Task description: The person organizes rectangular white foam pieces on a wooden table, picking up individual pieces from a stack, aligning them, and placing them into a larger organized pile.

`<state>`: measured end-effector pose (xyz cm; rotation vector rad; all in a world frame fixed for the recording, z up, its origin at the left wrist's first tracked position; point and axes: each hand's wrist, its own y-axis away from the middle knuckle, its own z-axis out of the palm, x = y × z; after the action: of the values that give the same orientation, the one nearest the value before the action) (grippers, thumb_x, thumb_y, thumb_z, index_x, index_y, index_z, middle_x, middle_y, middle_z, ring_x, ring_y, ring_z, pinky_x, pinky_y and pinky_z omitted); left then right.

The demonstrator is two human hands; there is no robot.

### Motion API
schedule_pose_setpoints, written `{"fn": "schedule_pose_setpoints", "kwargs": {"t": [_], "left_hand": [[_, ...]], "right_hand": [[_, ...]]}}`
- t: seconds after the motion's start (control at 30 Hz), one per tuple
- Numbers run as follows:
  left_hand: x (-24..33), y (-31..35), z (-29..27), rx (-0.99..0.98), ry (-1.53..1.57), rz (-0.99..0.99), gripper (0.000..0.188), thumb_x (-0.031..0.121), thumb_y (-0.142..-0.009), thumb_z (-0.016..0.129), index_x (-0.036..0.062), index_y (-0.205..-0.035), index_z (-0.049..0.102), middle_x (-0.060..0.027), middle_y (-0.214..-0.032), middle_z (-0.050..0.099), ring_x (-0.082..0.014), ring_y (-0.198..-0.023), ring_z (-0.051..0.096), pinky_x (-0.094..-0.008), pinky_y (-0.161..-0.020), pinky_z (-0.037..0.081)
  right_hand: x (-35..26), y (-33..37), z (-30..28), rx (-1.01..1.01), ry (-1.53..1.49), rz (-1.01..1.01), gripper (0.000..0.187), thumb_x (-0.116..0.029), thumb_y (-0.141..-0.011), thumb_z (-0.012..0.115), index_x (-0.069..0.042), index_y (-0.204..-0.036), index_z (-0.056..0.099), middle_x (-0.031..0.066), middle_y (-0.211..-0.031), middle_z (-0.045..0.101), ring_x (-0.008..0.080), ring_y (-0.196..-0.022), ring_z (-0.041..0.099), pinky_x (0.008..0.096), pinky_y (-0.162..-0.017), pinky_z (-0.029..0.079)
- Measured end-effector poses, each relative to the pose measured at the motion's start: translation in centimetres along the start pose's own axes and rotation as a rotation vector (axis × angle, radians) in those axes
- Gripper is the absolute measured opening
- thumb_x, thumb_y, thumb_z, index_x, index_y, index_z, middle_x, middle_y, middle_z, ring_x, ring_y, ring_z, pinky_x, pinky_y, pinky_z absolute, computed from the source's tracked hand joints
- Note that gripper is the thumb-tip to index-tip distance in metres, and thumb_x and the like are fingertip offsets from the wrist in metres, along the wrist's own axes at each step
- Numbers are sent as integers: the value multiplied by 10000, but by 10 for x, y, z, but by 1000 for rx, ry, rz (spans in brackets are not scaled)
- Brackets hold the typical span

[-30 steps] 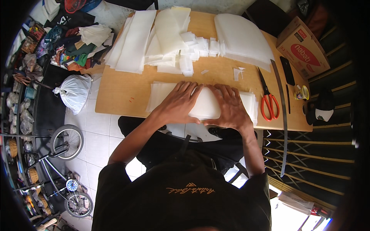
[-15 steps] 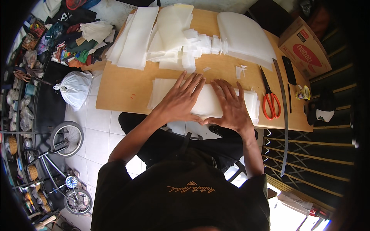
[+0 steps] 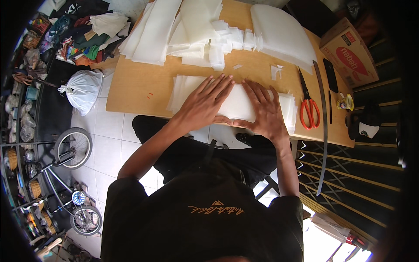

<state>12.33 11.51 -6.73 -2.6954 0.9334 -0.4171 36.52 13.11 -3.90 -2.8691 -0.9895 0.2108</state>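
Observation:
A stack of white, slightly see-through sheets (image 3: 238,104) lies along the near edge of the wooden table. My left hand (image 3: 206,105) rests flat on its left part, fingers stretched forward. On the right part lies my right hand (image 3: 265,111), its fingers also extended and a little apart. Both thumbs point inward and nearly meet at the stack's near edge. Sheet ends stick out unevenly past both hands. To the right of the stack lie scissors (image 3: 309,111) with orange handles, their blades pointing away from me.
Long white strips (image 3: 146,37), small cut pieces (image 3: 217,54) and a large curved sheet pile (image 3: 283,35) cover the table's far side. A long metal ruler (image 3: 323,131) overhangs the near right edge. Beyond it are a black phone (image 3: 329,69), a small cup (image 3: 345,103) and a cardboard box (image 3: 349,54).
The view has shifted slightly, so the table's contents sit a bit higher in the picture. Both hands stay flat on the stack, with hardly any movement over it.

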Motion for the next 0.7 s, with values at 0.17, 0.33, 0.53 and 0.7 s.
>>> {"fn": "schedule_pose_setpoints", "kwargs": {"t": [0.17,0.33,0.53,0.7], "left_hand": [[6,12,-1,13,-37,-7,901,569,-874,637,-11,-1517,390,-162,-1596,384,-305,-1476,378,-460,-1226,302],[5,19,9,20,-80,-9,867,528,-874,655,-8,-1508,405,-162,-1564,430,-293,-1456,409,-452,-1213,327],[8,19,4,-7,-137,-10,842,525,-901,634,-12,-1508,405,-167,-1549,444,-294,-1459,402,-454,-1219,313],[7,16,-8,12,50,-22,781,524,-956,596,-36,-1475,434,-190,-1513,467,-341,-1424,427,-465,-1189,327]], "right_hand": [[-2,0,-1,-23,22,21,1121,-760,-738,696,-142,-1596,325,73,-1600,404,244,-1486,356,581,-1242,170],[-4,0,-2,-13,29,21,1114,-764,-731,698,-155,-1592,340,77,-1587,412,273,-1485,353,585,-1245,157],[3,-1,-7,-34,-127,19,1022,-726,-757,706,-140,-1545,423,108,-1523,473,310,-1441,406,560,-1210,222],[14,-5,5,29,-174,35,895,-667,-803,712,-113,-1475,509,124,-1418,558,317,-1349,495,525,-1143,300]]}}
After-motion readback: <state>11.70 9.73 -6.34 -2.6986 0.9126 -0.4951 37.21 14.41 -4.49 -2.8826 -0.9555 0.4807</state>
